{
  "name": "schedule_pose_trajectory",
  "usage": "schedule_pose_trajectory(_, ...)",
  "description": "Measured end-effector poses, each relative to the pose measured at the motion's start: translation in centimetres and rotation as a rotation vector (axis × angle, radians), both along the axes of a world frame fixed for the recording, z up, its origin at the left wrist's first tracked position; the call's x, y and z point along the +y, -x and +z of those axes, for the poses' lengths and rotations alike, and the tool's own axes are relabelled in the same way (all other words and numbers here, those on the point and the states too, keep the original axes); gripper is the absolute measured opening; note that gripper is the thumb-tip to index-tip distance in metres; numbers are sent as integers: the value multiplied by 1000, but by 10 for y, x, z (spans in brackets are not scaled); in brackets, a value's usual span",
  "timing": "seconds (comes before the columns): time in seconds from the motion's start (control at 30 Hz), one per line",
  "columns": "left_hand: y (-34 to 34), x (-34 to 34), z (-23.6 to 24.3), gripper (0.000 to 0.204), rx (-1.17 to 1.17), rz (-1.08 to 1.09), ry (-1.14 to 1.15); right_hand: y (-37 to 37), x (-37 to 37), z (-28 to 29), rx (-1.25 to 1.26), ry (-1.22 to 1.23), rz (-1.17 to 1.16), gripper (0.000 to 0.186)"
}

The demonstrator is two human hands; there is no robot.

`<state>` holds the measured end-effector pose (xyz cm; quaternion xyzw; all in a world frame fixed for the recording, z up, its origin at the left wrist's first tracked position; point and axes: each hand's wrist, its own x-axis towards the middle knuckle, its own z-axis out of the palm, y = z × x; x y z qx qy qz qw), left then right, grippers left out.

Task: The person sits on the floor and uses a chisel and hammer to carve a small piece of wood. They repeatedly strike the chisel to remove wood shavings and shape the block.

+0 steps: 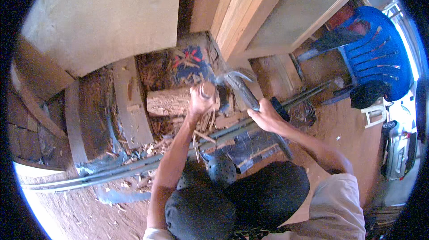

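Note:
Near the middle, my left hand is closed round an upright round-topped handle, probably a chisel's; its blade is hidden. Beneath it lies a rough, splintered wood block amid loose chips. My right hand grips the dark shaft of a hammer, whose curved metal head is raised just right of the left hand. My dark-trousered knees are bent below, with perforated dark footwear between my arms.
Boards and metal rails lie across the dirt floor. Panels and timber stand beyond. A blue plastic chair with dark cloth, a small white stool and a parked car are at the right.

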<state>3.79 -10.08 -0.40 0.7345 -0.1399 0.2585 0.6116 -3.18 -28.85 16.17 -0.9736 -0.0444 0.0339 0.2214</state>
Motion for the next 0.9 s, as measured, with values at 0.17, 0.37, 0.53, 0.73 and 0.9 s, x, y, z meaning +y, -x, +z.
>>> schedule_pose_trajectory(0.17,-2,-5,-9,14,-60,190,-45,17,-17,64,170,-479,-59,18)
schedule_pose_trajectory(0.37,-3,0,-6,20,112,-39,41,5,32,65,-283,-873,-259,4)
schedule_pose_trajectory(0.53,-2,5,16,20,142,-10,-38,0,-2,2,213,-41,22,27)
schedule_pose_trajectory(0.73,-14,-2,20,10,177,49,7,58,-38,-8,228,-326,-187,16)
schedule_pose_trajectory(0.9,-20,-19,28,7,178,159,168,75,-44,-42,297,-321,-243,17)
